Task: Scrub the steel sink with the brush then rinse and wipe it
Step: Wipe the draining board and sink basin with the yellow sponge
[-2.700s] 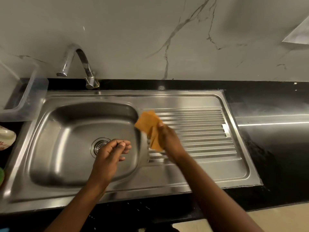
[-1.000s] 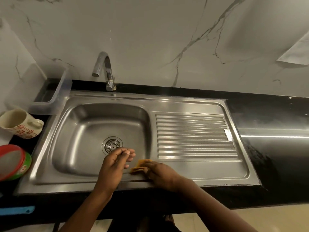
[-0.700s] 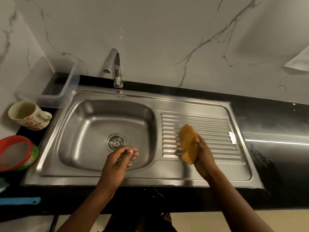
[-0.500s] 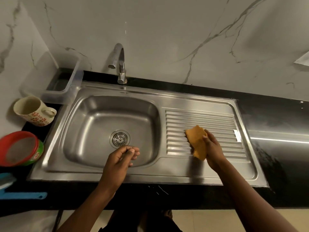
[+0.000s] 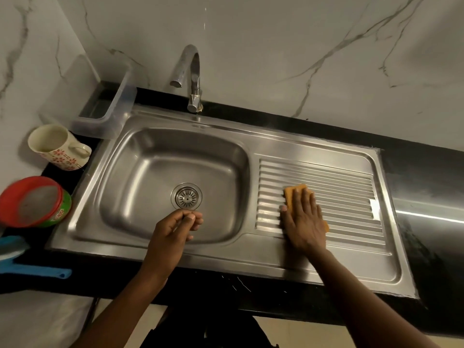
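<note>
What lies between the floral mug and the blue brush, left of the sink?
In the head view, a red-rimmed green tub sits between the floral mug and the blue brush.

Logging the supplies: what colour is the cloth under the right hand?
Orange cloth, pressed flat by the right hand on the drainboard; head view.
</note>
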